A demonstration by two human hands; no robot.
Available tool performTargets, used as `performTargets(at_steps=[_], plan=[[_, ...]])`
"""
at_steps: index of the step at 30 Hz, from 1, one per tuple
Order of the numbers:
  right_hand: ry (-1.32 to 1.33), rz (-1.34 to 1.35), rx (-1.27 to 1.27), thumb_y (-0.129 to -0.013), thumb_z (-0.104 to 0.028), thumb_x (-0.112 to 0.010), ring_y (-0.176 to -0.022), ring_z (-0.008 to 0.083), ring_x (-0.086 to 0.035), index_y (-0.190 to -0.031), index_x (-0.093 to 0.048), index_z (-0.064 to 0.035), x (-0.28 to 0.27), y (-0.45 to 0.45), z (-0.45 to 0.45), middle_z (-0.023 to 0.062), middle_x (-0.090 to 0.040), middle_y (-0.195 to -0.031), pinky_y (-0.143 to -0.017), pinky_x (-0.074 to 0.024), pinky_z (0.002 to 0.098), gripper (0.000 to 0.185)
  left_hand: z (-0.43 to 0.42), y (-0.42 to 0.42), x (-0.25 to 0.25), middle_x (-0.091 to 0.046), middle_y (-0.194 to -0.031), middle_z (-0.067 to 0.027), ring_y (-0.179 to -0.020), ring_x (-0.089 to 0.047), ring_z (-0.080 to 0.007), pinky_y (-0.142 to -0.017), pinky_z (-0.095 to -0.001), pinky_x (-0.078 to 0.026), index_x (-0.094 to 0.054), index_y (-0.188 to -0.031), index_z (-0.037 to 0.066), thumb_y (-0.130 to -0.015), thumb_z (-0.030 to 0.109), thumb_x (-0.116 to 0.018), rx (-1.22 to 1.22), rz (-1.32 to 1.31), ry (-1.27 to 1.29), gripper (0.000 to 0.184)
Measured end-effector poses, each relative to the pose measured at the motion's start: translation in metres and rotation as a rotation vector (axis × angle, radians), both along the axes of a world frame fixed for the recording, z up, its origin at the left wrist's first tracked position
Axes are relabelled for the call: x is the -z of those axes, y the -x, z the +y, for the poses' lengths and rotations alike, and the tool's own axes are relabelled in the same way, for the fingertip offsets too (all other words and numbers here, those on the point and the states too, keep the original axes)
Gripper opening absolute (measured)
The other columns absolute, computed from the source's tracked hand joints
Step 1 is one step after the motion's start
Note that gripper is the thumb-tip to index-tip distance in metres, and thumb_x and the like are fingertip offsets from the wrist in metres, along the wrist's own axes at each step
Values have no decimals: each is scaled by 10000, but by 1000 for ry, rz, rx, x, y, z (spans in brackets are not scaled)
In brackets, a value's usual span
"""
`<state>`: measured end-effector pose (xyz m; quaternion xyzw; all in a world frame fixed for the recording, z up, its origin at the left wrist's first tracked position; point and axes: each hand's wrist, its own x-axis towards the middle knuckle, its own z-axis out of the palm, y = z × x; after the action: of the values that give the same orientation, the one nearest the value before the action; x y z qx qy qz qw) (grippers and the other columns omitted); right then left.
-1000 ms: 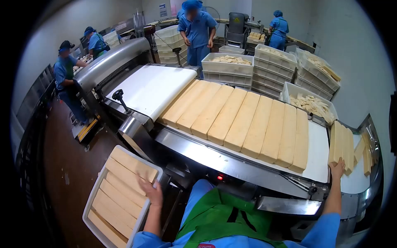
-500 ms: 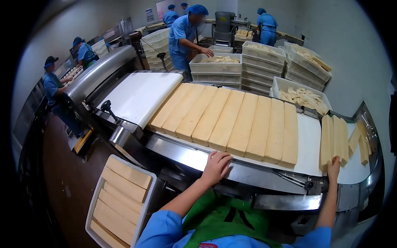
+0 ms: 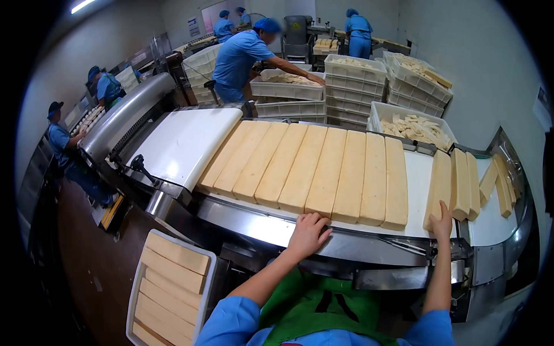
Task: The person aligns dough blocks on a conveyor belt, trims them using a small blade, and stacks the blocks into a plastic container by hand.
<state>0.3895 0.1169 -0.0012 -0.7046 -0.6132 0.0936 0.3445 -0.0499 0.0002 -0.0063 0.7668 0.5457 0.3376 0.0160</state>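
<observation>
A row of long, pale-yellow blocks (image 3: pixel 297 167), like dough or loaf, lies side by side on the white conveyor belt (image 3: pixel 416 173). My left hand (image 3: pixel 310 233) rests on the metal front edge (image 3: pixel 248 222) of the conveyor, close to the blocks' near ends. It holds nothing, and its fingers are bent with the thumb apart. My right hand (image 3: pixel 441 222) grips the near end of a single block (image 3: pixel 440 181), which stands apart from the row. To its right are two more upright blocks (image 3: pixel 460 184) and several leaning pieces (image 3: pixel 501 184).
A white tray (image 3: pixel 209 288) of blocks sits at lower left. Metal roller housing (image 3: pixel 130 109) and a knob (image 3: pixel 138 164) are left. Behind the belt stand stacked crates (image 3: pixel 355 86) and a crate of strips (image 3: pixel 453 130). A co-worker (image 3: pixel 236 63) leans over a crate; others work farther back.
My right hand has moved left, bringing one block away from the right-hand group toward the row. The left hand stays at the conveyor edge. The co-worker's arm now reaches farther across the crate.
</observation>
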Motion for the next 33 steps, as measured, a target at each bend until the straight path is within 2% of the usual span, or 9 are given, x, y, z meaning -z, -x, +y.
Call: performTargets(at_steps=[4,11,13,15,16,18,22,31,33], plan=[[-147,-129,-214,-687,-148,-680,-1153,354,-488,-1278,-509,-105,11,22,-15,201,-430,-1277,-955,-424,386,617,1,-6,-6,-539,-931,-91,-937,-523,-267,-888,-384,-363,-588,-1033,92,-830,290,-619,21,33,34,285],[-19,-35,-352,-738,-183,-691,-1152,366,-484,-1255,-520,-89,-23,69,4,191,-447,-1286,-940,-432,384,553,1,-14,-8,-506,-904,-105,-932,-506,-273,-890,-382,-361,-575,-1046,82,-823,308,-624,4,61,24,321],[78,98,-259,-766,-221,-685,-1161,361,-473,-1266,-499,-73,-20,20,35,184,-422,-1322,-957,-407,431,554,1,-14,-7,-516,-908,-102,-930,-508,-276,-884,-384,-365,-584,-1035,79,-811,293,-634,0,45,31,314],[-153,-426,188,-778,-344,-672,-1210,325,-433,-1281,-481,-72,-13,-20,64,149,-403,-1358,-966,-367,496,602,-1,-14,-4,-525,-913,-99,-929,-510,-280,-877,-387,-369,-593,-1023,75,-800,278,-644,-4,25,43,307],[-153,-428,188,-778,-344,-672,-1210,325,-433,-1281,-481,-72,-14,-27,66,149,-403,-1358,-966,-367,496,602,0,-13,-1,-527,-908,-98,-925,-512,-278,-878,-385,-369,-600,-1009,75,-797,274,-646,-10,11,35,294],[108,-590,491,-759,-414,-650,-1257,309,-375,-1290,-472,-85,-21,-30,68,144,-412,-1355,-965,-328,552,650,2,-12,-2,-532,-887,-90,-910,-516,-271,-870,-380,-371,-617,-972,78,-794,258,-650,-23,-11,1,256],[274,-706,440,-734,-437,-633,-1275,315,-344,-1302,-455,-89,-30,-16,58,162,-410,-1346,-952,-341,555,690,-1,-11,-1,-534,-879,-86,-906,-517,-268,-856,-379,-372,-617,-960,77,-800,250,-644,-34,-19,27,237],[-44,-568,211,-678,-148,-657,-1228,360,-379,-1274,-460,-52,-1,-90,-1,190,-460,-1281,-951,-376,513,635,2,-9,2,-540,-869,-82,-904,-524,-258,-853,-382,-368,-621,-927,77,-806,229,-640,-14,-79,19,196],[-45,-339,13,-714,-139,-635,-1195,371,-418,-1267,-457,-26,2,-117,-5,204,-509,-1213,-966,-380,458,591,1,-9,3,-542,-871,-79,-900,-528,-257,-852,-383,-368,-622,-928,77,-803,225,-644,-32,-62,-5,195]])
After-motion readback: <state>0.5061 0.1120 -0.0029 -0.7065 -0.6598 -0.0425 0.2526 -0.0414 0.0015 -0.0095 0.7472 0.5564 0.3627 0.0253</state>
